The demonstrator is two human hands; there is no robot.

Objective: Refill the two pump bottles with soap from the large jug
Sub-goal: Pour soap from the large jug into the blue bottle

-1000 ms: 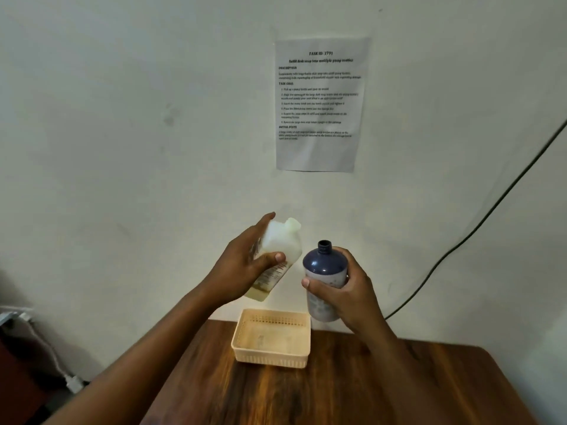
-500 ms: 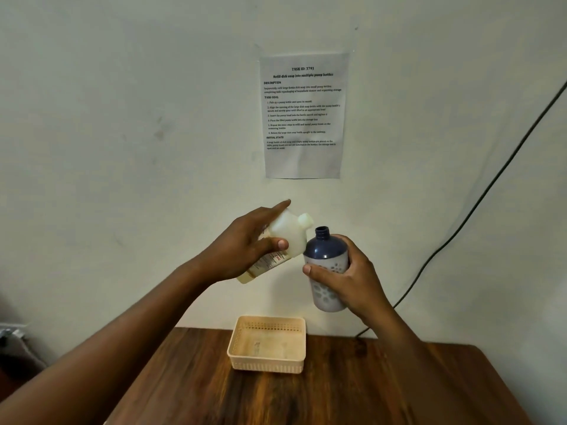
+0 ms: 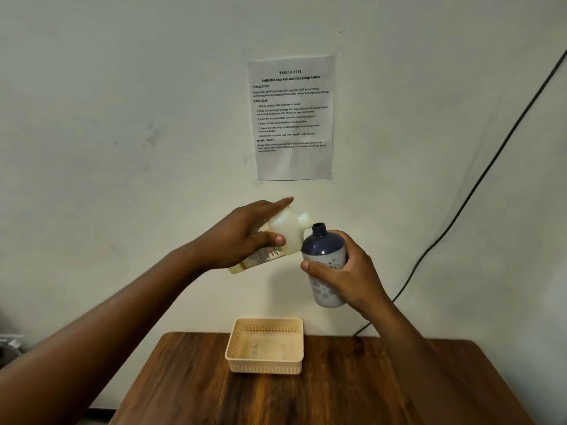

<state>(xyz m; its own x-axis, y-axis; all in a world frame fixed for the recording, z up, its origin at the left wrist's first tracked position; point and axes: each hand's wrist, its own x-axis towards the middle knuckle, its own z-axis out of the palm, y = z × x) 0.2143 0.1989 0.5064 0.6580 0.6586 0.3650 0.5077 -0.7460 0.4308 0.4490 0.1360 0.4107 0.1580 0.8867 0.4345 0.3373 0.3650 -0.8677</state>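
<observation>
- The left hand (image 3: 245,237) wraps around the big white jug (image 3: 283,233) and tips it sideways so soap can run out.
- The right hand (image 3: 346,271) grips the open pump bottle (image 3: 325,265) upright, its mouth just beside the spout.
- Maybe no soap flows yet.
- The basket (image 3: 265,365) waits on the surface (image 3: 368,388) below.

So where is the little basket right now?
In the head view, the basket sits on the wooden table near its far edge by the wall, below the jug and the blue bottle held up in the air.
</observation>
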